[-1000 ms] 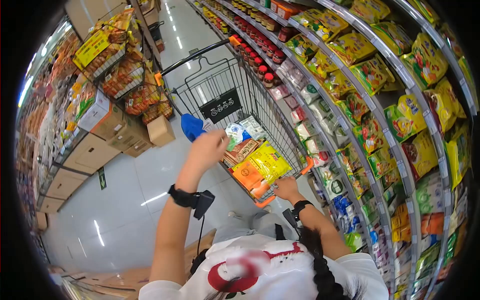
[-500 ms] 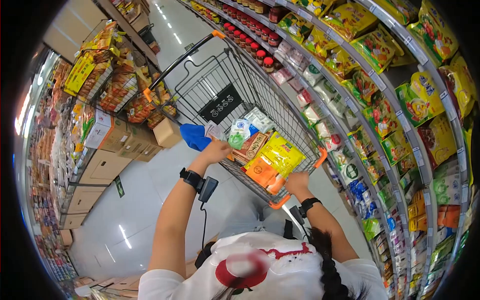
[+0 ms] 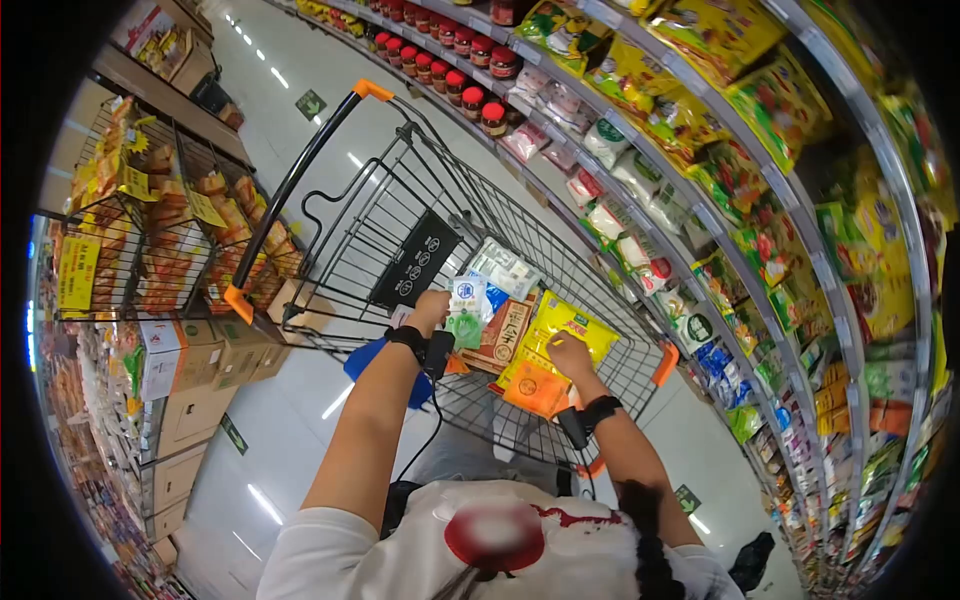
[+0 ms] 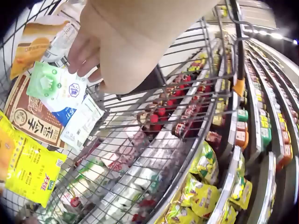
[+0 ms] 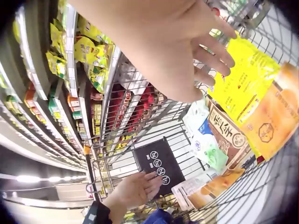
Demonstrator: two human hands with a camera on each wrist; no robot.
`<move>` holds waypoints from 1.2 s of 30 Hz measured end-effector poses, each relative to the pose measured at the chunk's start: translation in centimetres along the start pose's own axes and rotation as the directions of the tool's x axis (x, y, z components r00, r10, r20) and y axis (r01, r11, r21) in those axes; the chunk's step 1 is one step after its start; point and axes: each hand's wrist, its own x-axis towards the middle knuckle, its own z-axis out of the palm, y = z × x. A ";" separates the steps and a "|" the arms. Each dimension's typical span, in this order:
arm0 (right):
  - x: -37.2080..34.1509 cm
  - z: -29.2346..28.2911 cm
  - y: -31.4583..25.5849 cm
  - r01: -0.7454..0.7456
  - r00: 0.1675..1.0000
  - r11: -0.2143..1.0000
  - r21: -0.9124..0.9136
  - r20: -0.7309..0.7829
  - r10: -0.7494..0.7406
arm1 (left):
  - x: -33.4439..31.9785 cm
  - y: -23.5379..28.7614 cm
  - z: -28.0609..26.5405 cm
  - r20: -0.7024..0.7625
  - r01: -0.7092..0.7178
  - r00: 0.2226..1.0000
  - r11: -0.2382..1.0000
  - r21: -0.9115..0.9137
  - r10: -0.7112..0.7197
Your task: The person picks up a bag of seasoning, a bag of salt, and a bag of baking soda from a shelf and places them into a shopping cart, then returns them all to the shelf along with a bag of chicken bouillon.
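A black wire shopping cart [image 3: 480,400] carries several packets. My left hand [image 3: 431,311] is over its left side, beside a white and green packet [image 3: 467,312]; in the right wrist view its fingers are loosely extended and hold nothing. Close under that hand lies a white and orange packet [image 5: 208,186]. My right hand [image 3: 570,355] is over a yellow bag [image 3: 580,325], fingers loosely bent at its edge. An orange packet [image 3: 537,389] lies against that bag. A brown box [image 3: 504,340] with large lettering sits between the hands, and a silvery white packet [image 3: 508,265] lies farther in.
A blue bag [image 3: 385,375] hangs at the cart's left side. Shelves of yellow bags [image 3: 650,90] and red-lidded jars [image 3: 470,95] run along the right. Wire baskets of snacks [image 3: 170,260] and cardboard boxes [image 3: 185,350] stand left. The cart handle [image 3: 300,190] points up the aisle.
My right hand has left the cart's near rim and moved over the yellow bag. My left hand has shifted inward beside the white and green packet. The cart looks nearer and turned in view.
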 end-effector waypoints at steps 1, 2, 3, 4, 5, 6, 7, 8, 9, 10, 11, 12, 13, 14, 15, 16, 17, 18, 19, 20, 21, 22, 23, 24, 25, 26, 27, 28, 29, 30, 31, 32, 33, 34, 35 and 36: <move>1.8 1.8 -0.1 -0.011 1.000 1.000 -0.016 0.016 0.011 | 1.0 -1.4 0.3 0.008 0.020 1.000 1.000 -0.015 -0.020; 3.3 3.7 -0.3 -0.066 0.992 0.969 0.237 0.123 0.037 | 2.1 -3.3 0.6 0.085 -0.085 0.993 0.994 0.069 0.079; 4.8 5.4 -0.6 -0.146 0.973 0.869 0.472 0.228 0.040 | 3.4 -4.4 0.7 0.172 -0.197 0.970 0.970 0.145 0.171; 5.9 7.0 -0.6 -0.173 0.967 0.868 0.466 0.246 0.061 | 3.8 -4.3 1.1 0.182 -0.173 0.972 0.974 0.143 0.146; 6.6 8.6 -0.4 -0.300 0.936 0.824 0.481 0.314 0.158 | 3.8 -4.2 2.0 0.126 0.101 0.987 0.994 -0.037 -0.096; 7.0 9.8 -0.8 -0.418 0.892 0.767 0.486 0.378 0.247 | 4.4 -4.8 2.3 0.111 0.353 0.935 0.909 -0.224 -0.336; 7.3 10.9 -1.1 -0.437 0.883 0.764 0.475 0.389 0.263 | 5.1 -5.3 2.2 0.120 0.373 0.927 0.900 -0.224 -0.354; 7.3 12.0 -1.5 -0.475 0.866 0.722 0.503 0.413 0.282 | 5.6 -5.7 2.1 0.115 0.374 0.927 0.899 -0.229 -0.357; 7.5 12.9 -1.8 -0.508 0.850 0.680 0.529 0.436 0.296 | 6.4 -6.4 2.1 0.108 0.373 0.928 0.897 -0.236 -0.358; 7.9 13.6 -2.0 -0.577 0.798 0.623 0.528 0.528 0.292 | 6.9 -7.3 2.1 0.100 0.373 0.928 0.896 -0.242 -0.359; 8.1 14.3 -2.3 -0.590 0.788 0.619 0.518 0.536 0.303 | 7.2 -8.1 2.2 0.092 0.371 0.929 0.895 -0.247 -0.359; 8.4 14.8 -2.7 -0.602 0.784 0.605 0.522 0.528 0.325 | 7.7 -8.9 2.3 0.084 0.366 0.930 0.896 -0.249 -0.357; 8.5 15.0 -3.0 -0.614 0.780 0.588 0.527 0.519 0.349 | 8.0 -9.7 2.4 0.078 0.362 0.932 0.898 -0.250 -0.354; 8.9 15.0 -3.1 -0.677 0.724 0.506 0.535 0.609 0.324 | 8.2 -10.4 2.6 0.073 0.358 0.934 0.900 -0.250 -0.351; 9.2 14.4 -3.8 -0.684 0.718 0.500 0.531 0.611 0.333 | 8.4 -11.0 2.8 0.068 0.350 0.936 0.902 -0.251 -0.345; 9.4 13.6 -4.6 -0.694 0.707 0.456 0.557 0.648 0.284 | 8.6 -11.5 3.0 0.060 0.342 0.939 0.905 -0.252 -0.338; 9.4 13.0 -5.5 -0.704 0.695 0.410 0.580 0.681 0.231 | 8.7 -12.0 3.1 0.052 0.333 0.942 0.908 -0.255 -0.331; 9.7 13.1 -5.7 -0.708 0.691 0.409 0.575 0.682 0.238 | 8.6 -11.8 3.0 0.043 0.322 0.946 0.910 -0.260 -0.323; 10.1 13.1 -5.8 -0.719 0.678 0.417 0.556 0.694 0.243 | 8.8 -11.5 3.0 0.032 0.309 0.949 0.913 -0.267 -0.312; 10.5 13.2 -6.0 -0.727 0.665 0.426 0.538 0.705 0.246 | 8.7 -11.3 2.7 0.033 0.311 0.949 0.911 -0.272 -0.314; 10.7 13.6 -5.7 -0.729 0.663 0.428 0.534 0.706 0.249 | 7.5 -9.6 1.7 0.087 0.290 0.957 0.935 -0.206 -0.278; 11.0 14.2 -5.3 -0.725 0.658 0.458 0.513 0.713 0.242 | 7.2 -9.3 1.2 0.142 0.263 0.959 0.954 -0.141 -0.243; 11.1 14.8 -4.9 -0.720 0.652 0.488 0.493 0.721 0.234 | 7.1 -9.4 1.1 0.141 0.266 0.959 0.953 -0.145 -0.246; 10.9 15.0 -5.0 -0.710 0.659 0.502 0.493 0.717 0.227 | 6.9 -9.8 1.0 0.126 0.104 0.988 0.989 -0.105 -0.090; 10.9 15.2 -5.1 -0.712 0.656 0.503 0.491 0.720 0.227 | 6.9 -10.2 1.0 0.118 -0.063 0.991 0.996 -0.060 0.069; 10.9 15.5 -5.3 -0.722 0.653 0.495 0.484 0.714 0.253 | 7.2 -10.4 1.2 0.117 -0.061 0.991 0.996 -0.060 0.067; 10.9 15.8 -5.3 -0.731 0.649 0.487 0.479 0.708 0.278 | 7.0 -9.3 1.7 0.059 0.070 0.996 0.990 -0.121 -0.063; 10.8 15.9 -5.2 -0.732 0.648 0.485 0.479 0.708 0.279 | 6.7 -8.3 1.7 0.009 0.195 0.980 0.963 -0.188 -0.197; 10.8 15.9 -5.1 -0.722 0.652 0.504 0.474 0.709 0.267 | 7.5 -9.7 2.0 0.010 0.196 0.980 0.963 -0.186 -0.198; 10.7 15.9 -5.0 -0.710 0.657 0.524 0.469 0.710 0.255 | 9.3 -13.2 2.8 -0.012 0.228 0.973 0.971 -0.071 -0.229; 10.6 16.1 -4.6 -0.710 0.658 0.523 0.471 0.709 0.255 | 10.2 -15.0 2.9 -0.038 0.257 0.966 0.965 0.043 -0.256; 10.6 16.4 -4.1 -0.705 0.669 0.521 0.481 0.695 0.264 | 10.1 -14.8 2.5 -0.038 0.253 0.967 0.966 0.045 -0.251; 10.7 16.0 -4.5 -0.698 0.682 0.520 0.493 0.679 0.272 | 9.9 -14.4 2.0 0.142 -0.116 0.989 0.817 0.565 0.043; 10.6 15.5 -4.7 -0.692 0.688 0.523 0.497 0.674 0.270 | 9.8 -14.0 1.7 0.431 -0.471 0.882 0.328 0.819 0.190; 10.5 14.9 -5.0 -0.702 0.678 0.529 0.477 0.674 0.292 | 9.8 -13.5 1.8 0.430 -0.473 0.881 0.325 0.819 0.199; 10.4 14.4 -5.3 -0.711 0.669 0.535 0.456 0.673 0.315 | 9.6 -12.6 2.0 0.218 -0.232 0.970 0.680 0.695 0.109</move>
